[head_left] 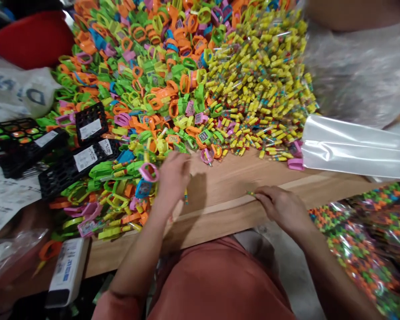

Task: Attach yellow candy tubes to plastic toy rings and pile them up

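My left hand [174,178] is over the near edge of a heap of plastic toy watches [153,95] in orange, green, pink and blue. Blur and the angle hide how its fingers lie. A thin yellow tube [186,196] shows just beside its wrist. Above the bare wood at the right, my right hand [280,204] is closed in a pinch. From its fingertips sticks the end of a small slim tube [250,193], greenish and yellow; the rest is covered. Many small yellow tubes [256,80] in clear wrap lie piled beyond it.
Black perforated trays [95,155] with white labels stand at the left. A white box [68,271] is at the lower left. Clear plastic bags [353,149] lie at the right table edge [226,209]. Filled bags of colourful pieces [360,249] are below it, at the right.
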`<state>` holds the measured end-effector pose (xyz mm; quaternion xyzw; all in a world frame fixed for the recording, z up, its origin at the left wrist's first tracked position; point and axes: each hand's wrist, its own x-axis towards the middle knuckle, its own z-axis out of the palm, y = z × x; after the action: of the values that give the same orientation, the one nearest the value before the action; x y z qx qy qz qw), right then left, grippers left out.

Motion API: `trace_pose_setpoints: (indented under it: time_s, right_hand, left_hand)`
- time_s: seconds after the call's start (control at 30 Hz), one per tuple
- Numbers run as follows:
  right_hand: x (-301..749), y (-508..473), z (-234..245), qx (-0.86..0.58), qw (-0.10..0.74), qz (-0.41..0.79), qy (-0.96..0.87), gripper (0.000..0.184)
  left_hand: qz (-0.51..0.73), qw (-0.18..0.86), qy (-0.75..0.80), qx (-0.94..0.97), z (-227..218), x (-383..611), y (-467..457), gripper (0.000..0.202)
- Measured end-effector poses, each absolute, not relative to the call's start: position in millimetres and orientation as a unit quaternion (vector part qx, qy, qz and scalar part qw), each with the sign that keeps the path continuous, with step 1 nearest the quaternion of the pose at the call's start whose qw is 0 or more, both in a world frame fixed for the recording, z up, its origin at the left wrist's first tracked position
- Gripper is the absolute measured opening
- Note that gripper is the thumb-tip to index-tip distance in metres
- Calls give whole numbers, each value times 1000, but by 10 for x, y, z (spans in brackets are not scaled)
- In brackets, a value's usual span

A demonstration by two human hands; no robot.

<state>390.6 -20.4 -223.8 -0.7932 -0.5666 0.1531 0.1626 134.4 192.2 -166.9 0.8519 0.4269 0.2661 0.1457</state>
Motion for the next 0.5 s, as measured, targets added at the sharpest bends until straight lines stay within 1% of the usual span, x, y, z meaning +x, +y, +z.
trace_pose_setpoints:
  time_s: [0.07, 0.13, 0.23, 0.3, 0.4, 0.5]
  right_hand:
    - [3807, -168, -2285, -780, 171, 124, -589, 30]
    - [3730, -127, -2322, -772, 196, 103, -595, 34]
    - [3699, -70, -2402, -762, 231, 91, -598, 38]
    - [3728, -20, -2485, -761, 260, 94, -587, 37]
    - [3773, 89, -2608, -768, 320, 137, -537, 34]
    - [3722, 213, -2612, -750, 383, 207, -498, 43]
  left_hand:
    - [176, 187, 416, 872, -1901, 1657, 1936, 27]
    - [112, 194, 425, 877, -2076, 1863, 1975, 29]
    - [82, 198, 438, 873, -2202, 1962, 2032, 25]
    - [99, 205, 437, 870, -2217, 1948, 2031, 22]
    - [180, 243, 415, 858, -2186, 1911, 1952, 17]
    - [257, 322, 389, 824, -2147, 1895, 1806, 10]
